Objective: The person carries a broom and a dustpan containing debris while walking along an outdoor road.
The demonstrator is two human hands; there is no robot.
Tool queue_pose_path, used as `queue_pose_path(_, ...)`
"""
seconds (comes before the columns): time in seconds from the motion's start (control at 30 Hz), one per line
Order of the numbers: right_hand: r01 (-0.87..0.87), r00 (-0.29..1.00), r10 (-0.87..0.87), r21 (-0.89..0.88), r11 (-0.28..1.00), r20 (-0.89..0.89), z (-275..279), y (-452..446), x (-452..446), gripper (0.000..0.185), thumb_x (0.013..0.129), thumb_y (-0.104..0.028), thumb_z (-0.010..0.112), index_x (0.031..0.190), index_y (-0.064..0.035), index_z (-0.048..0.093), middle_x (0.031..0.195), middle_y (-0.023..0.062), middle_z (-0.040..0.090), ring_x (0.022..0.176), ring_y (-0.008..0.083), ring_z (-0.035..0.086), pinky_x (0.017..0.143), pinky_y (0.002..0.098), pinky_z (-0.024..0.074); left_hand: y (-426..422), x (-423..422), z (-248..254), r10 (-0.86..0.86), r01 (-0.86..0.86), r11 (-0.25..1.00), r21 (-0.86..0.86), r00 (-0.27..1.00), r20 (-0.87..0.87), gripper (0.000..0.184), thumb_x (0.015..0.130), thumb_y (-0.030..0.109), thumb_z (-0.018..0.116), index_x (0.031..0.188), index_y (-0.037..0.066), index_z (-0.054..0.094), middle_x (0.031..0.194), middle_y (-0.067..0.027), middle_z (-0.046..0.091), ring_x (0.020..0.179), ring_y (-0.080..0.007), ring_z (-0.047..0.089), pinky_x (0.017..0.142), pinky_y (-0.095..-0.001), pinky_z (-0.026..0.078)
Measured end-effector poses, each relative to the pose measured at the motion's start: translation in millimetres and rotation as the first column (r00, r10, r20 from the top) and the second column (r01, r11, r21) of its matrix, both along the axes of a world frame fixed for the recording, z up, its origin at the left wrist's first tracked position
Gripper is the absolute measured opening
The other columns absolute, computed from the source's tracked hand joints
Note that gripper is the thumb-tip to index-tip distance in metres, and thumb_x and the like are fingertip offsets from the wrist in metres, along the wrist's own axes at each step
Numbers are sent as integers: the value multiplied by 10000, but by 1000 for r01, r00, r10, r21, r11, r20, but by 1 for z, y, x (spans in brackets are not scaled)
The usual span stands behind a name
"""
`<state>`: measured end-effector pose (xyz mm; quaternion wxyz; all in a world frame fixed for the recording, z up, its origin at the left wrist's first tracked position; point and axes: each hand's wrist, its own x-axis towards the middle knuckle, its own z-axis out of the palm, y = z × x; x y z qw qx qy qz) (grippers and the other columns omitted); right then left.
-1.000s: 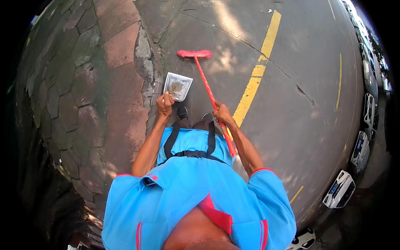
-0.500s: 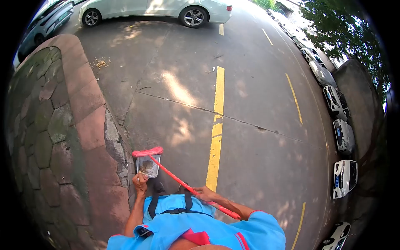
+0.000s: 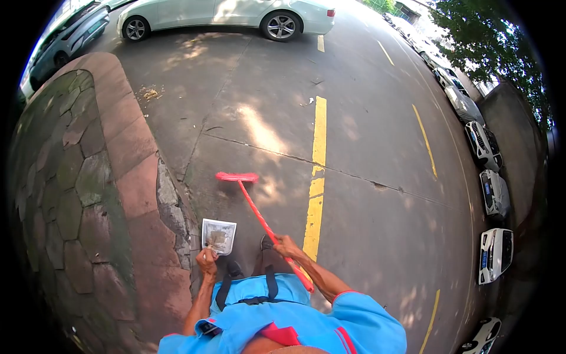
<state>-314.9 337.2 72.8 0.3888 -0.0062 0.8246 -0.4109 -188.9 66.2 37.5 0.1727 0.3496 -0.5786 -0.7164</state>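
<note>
My left hand is closed around the handle of a pale dustpan, held low beside the kerb. Some brownish debris shows inside the pan. My right hand grips the red shaft of a broom. The broom's red head lies ahead of the pan and to its right, apart from it, over the grey road. The lower end of the shaft reaches back past my right hand toward my waist.
A stone-paved kerb runs along the left. Dry litter lies near its edge. Ahead stands a white car; more parked cars line the right side. A yellow line marks the road.
The broom head has left the dustpan's front edge and moved forward and right. My right hand has shifted slightly up with the shaft. The dustpan stays near the kerb.
</note>
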Motion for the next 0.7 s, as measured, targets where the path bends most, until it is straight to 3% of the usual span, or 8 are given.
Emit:
queue_pose_path(0.07, -72, 997, 72, 0, 997, -29, -14, 1, -13, 511, 769, -95, 563, 1278, -79, 520, 652, 56, 562, 483, 130, 523, 442, 307, 434, -1, -2, -2, 5, -6, 1000, -5, 1000, -12, 302, 805, 173, 480, 577, -24, 501, 572, -77, 520, 521, -138, 496, 492, -251, 413)
queue_pose_path(0.13, -14, 1000, 14, 46, 999, 16, -15, 1, -21, 517, 750, -98, 575, 1265, -78, 532, 655, 62, 566, 503, 132, 543, 472, 322, 456, -1, -9, 4, -1, 2, 999, -42, 1000, 26, 301, 803, 182, 491, 582, -20, 517, 578, -77, 533, 530, -139, 514, 497, -251, 420)
queue_pose_path(0.17, -75, 996, 73, 42, 996, 47, -12, 5, -18, 517, 750, -98, 575, 1265, -78, 532, 655, 62, 566, 503, 132, 543, 472, 322, 456, 0, -9, -1, 3, -2, 998, -57, 1000, 5, 306, 805, 193, 492, 580, -12, 521, 570, -66, 533, 529, -138, 519, 498, -250, 419)
queue_pose_path(0.23, -197, 977, 201, 62, 978, -71, 1, 14, -23, 524, 745, -86, 574, 1266, -66, 529, 662, 66, 577, 510, 131, 552, 483, 324, 461, -2, -20, -4, 29, -25, 995, -101, 999, 37, 311, 803, 204, 491, 577, -6, 519, 560, -60, 530, 526, -135, 517, 498, -249, 415)
queue_pose_path(0.37, -320, 946, 320, -3, 947, 50, 24, 52, -28, 548, 751, -72, 565, 1295, -50, 498, 671, 81, 593, 483, 129, 532, 456, 308, 441, 4, -36, -1, 67, -59, 992, -110, 995, 78, 304, 795, 204, 488, 578, -8, 513, 548, -48, 510, 517, -123, 495, 495, -246, 409)
queue_pose_path(0.43, -296, 931, 293, -19, 955, 220, 44, 68, -34, 579, 758, -66, 560, 1326, -38, 457, 661, 70, 586, 439, 121, 491, 404, 298, 394, 9, -38, 4, 94, -86, 992, -97, 992, 87, 299, 792, 202, 488, 581, -8, 513, 547, -44, 503, 514, -119, 486, 491, -246, 407)
queue_pose_path(0.53, -270, 881, 242, 12, 963, 407, 103, 69, -57, 582, 752, -49, 542, 1327, -22, 451, 618, 74, 579, 418, 125, 475, 430, 292, 400, 13, -49, 17, 125, -117, 990, -85, 987, 101, 304, 796, 201, 479, 587, -16, 516, 587, -61, 518, 546, -121, 491, 516, -254, 454)
queue_pose_path(0.7, -119, 882, 119, -30, 993, 456, 104, 80, -91, 605, 742, -20, 556, 1330, 19, 422, 604, 58, 558, 399, 117, 467, 369, 271, 360, 22, -49, 20, 162, -157, 986, -56, 981, 108, 303, 793, 196, 480, 594, -28, 526, 602, -78, 529, 565, -132, 509, 534, -268, 489)
